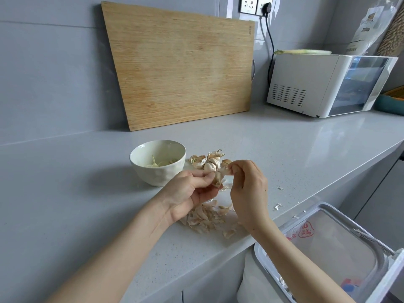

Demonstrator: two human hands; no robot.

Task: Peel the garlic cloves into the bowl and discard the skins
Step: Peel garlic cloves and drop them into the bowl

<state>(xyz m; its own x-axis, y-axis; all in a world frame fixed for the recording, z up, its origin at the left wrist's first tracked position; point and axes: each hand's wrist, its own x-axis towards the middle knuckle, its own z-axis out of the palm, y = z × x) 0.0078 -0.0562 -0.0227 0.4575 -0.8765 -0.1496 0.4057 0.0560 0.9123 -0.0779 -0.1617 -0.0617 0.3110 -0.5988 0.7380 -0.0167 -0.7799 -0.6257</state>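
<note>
We pinched a clove (217, 182) in our left hand (192, 190), its skin (225, 170) in our right hand (248, 184) | bowl (159, 177) at far left held some peeled cloves (155, 164) | more garlic (210, 164) unpeeled, skins (206, 217) near us, not discarded.

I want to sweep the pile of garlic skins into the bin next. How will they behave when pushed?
The skins look thin and curled, so probably very light and floppy, likely to scatter rather than slide together. Stray flakes already lie near the counter edge, so some may miss the bin.

Left fingers (204, 177) and right fingers (238, 169) on one garlic clove (216, 181) (seemingly half-skinned)
</note>
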